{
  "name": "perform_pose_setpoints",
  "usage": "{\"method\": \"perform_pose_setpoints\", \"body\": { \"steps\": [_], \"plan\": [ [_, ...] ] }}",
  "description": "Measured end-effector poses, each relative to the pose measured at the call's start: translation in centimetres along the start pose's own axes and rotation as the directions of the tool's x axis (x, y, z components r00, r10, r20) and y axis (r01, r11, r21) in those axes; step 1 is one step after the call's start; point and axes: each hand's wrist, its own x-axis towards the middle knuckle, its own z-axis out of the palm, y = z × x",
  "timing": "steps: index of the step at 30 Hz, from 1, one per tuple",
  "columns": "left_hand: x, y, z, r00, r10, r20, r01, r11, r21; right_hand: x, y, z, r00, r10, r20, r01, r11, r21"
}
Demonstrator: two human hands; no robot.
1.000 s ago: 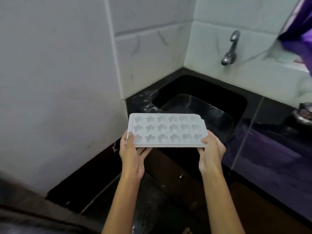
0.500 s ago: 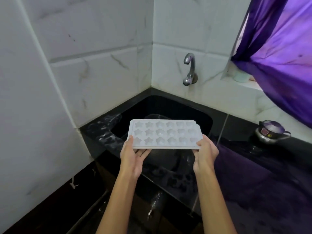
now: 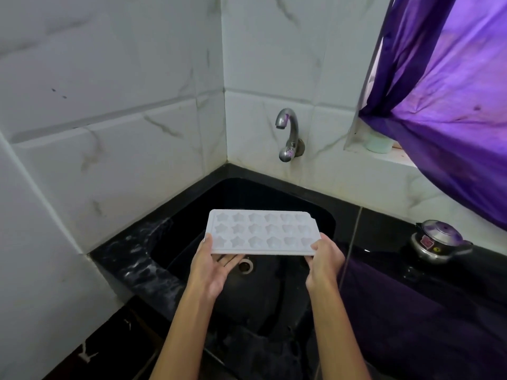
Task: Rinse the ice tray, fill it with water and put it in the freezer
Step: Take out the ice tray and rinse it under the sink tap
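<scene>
A white ice tray with star and heart shaped cells is held level over the black sink. My left hand grips its near left corner, thumb on top and fingers underneath. My right hand grips the near right corner. The tray's cells look dry. A metal tap sticks out of the tiled wall above and behind the tray, with no water running. The sink drain shows just below the tray's near edge.
White marble tiles wall the sink on the left and back. A black counter runs to the right with a small steel pressure cooker on it. A purple curtain hangs over a window ledge holding a pale cup.
The view has swung up and nearer the sink, bringing the tap closer. The tray, still held in both hands, is now over the basin.
</scene>
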Motion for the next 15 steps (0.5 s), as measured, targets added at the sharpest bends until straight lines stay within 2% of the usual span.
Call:
{"method": "perform_pose_setpoints", "body": {
  "steps": [2, 3, 4, 5, 7, 10, 12, 15],
  "plan": [
    [1.8, 0.3, 1.0, 1.000, -0.005, 0.001, 0.005, 1.000, 0.017, 1.4, -0.1, 1.1, 0.993, -0.121, -0.004, 0.117, 0.966, -0.229],
    [2.8, 0.5, 1.5, 1.000, -0.007, 0.003, 0.007, 1.000, 0.027, 1.8, -0.3, 1.8, 0.975, -0.224, 0.011, 0.210, 0.895, -0.392],
    [3.8, 0.6, 2.1, 1.000, -0.008, 0.008, 0.008, 0.999, 0.038, 2.6, -0.6, 2.6, 0.941, -0.337, 0.031, 0.296, 0.774, -0.560],
    [4.7, 0.8, 2.7, 1.000, -0.008, 0.014, 0.007, 0.999, 0.048, 3.4, -0.9, 3.6, 0.898, -0.437, 0.056, 0.364, 0.664, -0.653],
    [6.7, 1.0, 3.8, 0.999, -0.009, 0.031, 0.007, 0.998, 0.057, 4.9, -2.2, 6.4, 0.828, -0.546, 0.130, 0.490, 0.590, -0.642],
    [9.6, 1.2, 5.5, 0.998, -0.035, 0.044, 0.032, 0.998, 0.060, 7.3, -4.3, 11.4, 0.846, -0.478, 0.237, 0.527, 0.685, -0.503],
    [11.4, 1.2, 6.4, 0.998, -0.050, 0.049, 0.046, 0.997, 0.066, 9.6, -5.3, 14.5, 0.890, -0.370, 0.266, 0.455, 0.758, -0.467],
    [13.7, 1.3, 7.7, 0.996, -0.060, 0.067, 0.055, 0.996, 0.074, 13.6, -6.2, 18.2, 0.945, -0.227, 0.235, 0.313, 0.836, -0.450]
  ]
}}
